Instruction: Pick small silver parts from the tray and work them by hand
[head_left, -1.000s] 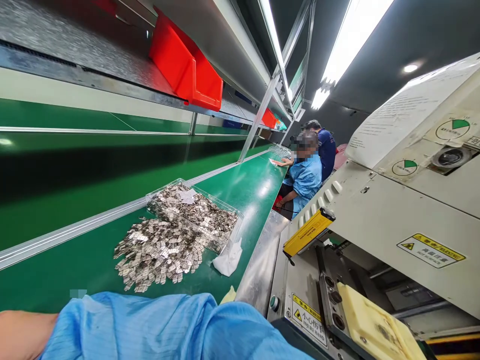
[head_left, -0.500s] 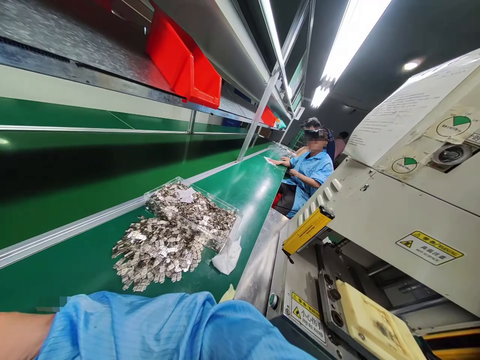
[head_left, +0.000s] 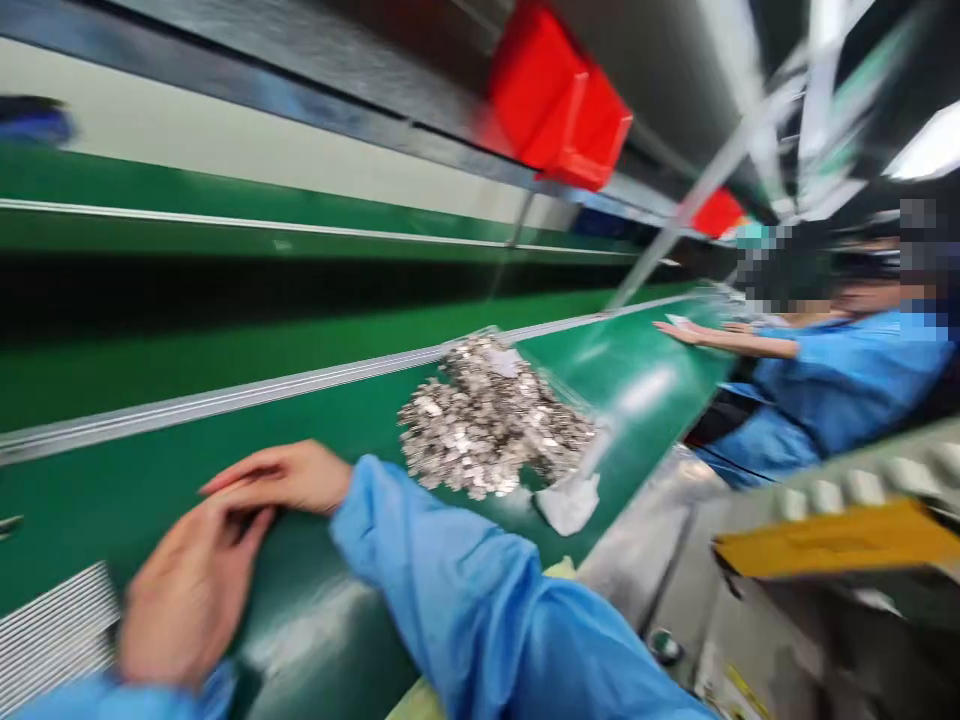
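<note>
My left hand [head_left: 184,590] rises from the lower left over the green bench [head_left: 322,590]. Its thumb stands apart and its fingertips are partly covered. Above it, my right hand [head_left: 296,475] reaches leftward with fingers stretched out, crossing or meeting the left fingertips; I cannot tell whether they touch. No object shows in either hand. By the left wrist lies a pale ridged plate [head_left: 56,640]. Right of my right hand, a heap of small flat metal pieces [head_left: 457,440] spreads beside and inside a clear tray [head_left: 600,435].
A crumpled white cloth [head_left: 570,503] lies by the tray. A red bin [head_left: 559,110] sits on the overhead shelf. At right stands a machine with a yellow bar [head_left: 832,540]. Beyond, a person in blue [head_left: 810,400] sits with a hand on the bench.
My view has swung left and down, blurring the picture. Both my hands now show over the bench; before, only a blue-sleeved arm crossed the bottom, its hand out of sight.
</note>
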